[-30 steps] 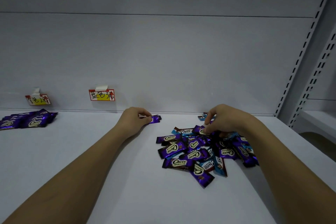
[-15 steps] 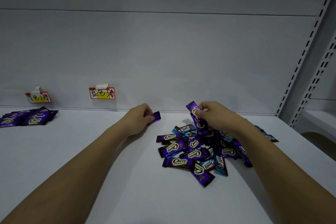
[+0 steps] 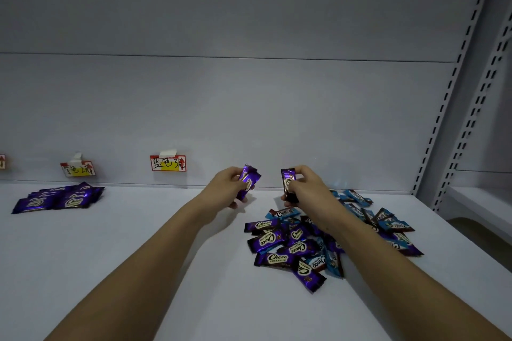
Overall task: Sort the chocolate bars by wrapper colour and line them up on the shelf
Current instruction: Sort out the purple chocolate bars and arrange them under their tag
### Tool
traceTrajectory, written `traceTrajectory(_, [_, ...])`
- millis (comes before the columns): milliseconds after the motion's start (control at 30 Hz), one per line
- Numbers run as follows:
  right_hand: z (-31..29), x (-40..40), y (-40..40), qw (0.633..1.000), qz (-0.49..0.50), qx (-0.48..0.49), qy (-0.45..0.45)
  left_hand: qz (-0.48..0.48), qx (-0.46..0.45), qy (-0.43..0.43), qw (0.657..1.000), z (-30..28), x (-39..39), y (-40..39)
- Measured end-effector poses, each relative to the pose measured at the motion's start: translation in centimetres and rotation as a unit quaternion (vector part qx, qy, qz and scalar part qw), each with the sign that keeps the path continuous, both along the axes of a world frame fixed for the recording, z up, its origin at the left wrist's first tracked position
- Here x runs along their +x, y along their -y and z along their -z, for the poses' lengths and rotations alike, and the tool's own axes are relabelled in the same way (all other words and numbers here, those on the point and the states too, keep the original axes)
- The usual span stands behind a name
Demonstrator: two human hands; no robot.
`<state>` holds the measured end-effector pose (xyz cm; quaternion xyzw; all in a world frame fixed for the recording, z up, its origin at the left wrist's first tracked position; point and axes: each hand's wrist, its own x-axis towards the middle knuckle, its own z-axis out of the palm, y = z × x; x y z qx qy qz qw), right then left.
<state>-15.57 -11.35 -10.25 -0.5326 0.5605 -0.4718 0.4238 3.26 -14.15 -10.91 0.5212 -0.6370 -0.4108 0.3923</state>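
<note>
- Head view: left hand (image 3: 227, 188) raised just above the shelf (image 3: 138, 271), fingers curled round a small bunch of purple bars (image 3: 247, 181), held roughly upright.
- Right hand (image 3: 304, 191) close beside it, apart from it, thumb & fingers pinching one purple bar (image 3: 288, 184) upright, end-on.
- Mixed pile (image 3: 304, 246) of purple & blue bars lies on the shelf below/right of the right hand; blue ones mostly toward the back right.
- Sorted purple group (image 3: 59, 198) lies flat far left, under a handwritten label (image 3: 78, 169); a second label (image 3: 168, 163) sits on the back wall nearer the hands, no bars under it yet.
- Step in hand, prob.: pass the single bar into the left-hand bunch. To do it well: slide it in flat, same way up as the rest, ends flush, then re-grip w/ the left thumb before the right lets go.
- Don't overfill the bunch; foil is slick, stack could fan out.
</note>
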Motion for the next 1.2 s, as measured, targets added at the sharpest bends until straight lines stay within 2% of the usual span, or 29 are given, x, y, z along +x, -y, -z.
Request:
traceTrajectory(167, [-0.8, 2.2, -0.7, 0.999, -0.037, -0.023, 0.012, -0.020, -0.038, -0.037, 0.998, -0.6, 2.8, -2.3])
traceTrajectory(333, [-0.9, 8.3, -1.7, 0.984, -0.123, -0.049, -0.119, -0.064, -0.053, -0.031, 0.996, -0.2, 9.3, -4.9])
traceTrajectory(467, [-0.6, 14.6, -1.9, 0.976, -0.166, -0.047, -0.131, -0.118, -0.040, -0.026, 0.992, 0.5, 15.9, -6.8])
traceTrajectory(667, [0.2, 24.5, -1.4, 0.966, -0.196, -0.019, -0.168, -0.244, -0.058, 0.053, 0.966, 1.5, 27.1, -8.6])
traceTrajectory(800, [0.8, 31.0, 0.1, 0.953, -0.207, -0.038, -0.218, -0.290, -0.058, 0.107, 0.949, 2.4, 34.6, -9.0])
traceTrajectory(967, [1.7, 37.0, 2.6, 0.930, -0.201, -0.099, -0.291, -0.301, -0.051, 0.125, 0.944, 3.2, 39.4, -7.5])
traceTrajectory(1200, [3.1, 40.5, 6.1, 0.883, -0.147, -0.183, -0.407, -0.257, -0.099, 0.248, 0.929, 3.1, 41.1, -2.4])
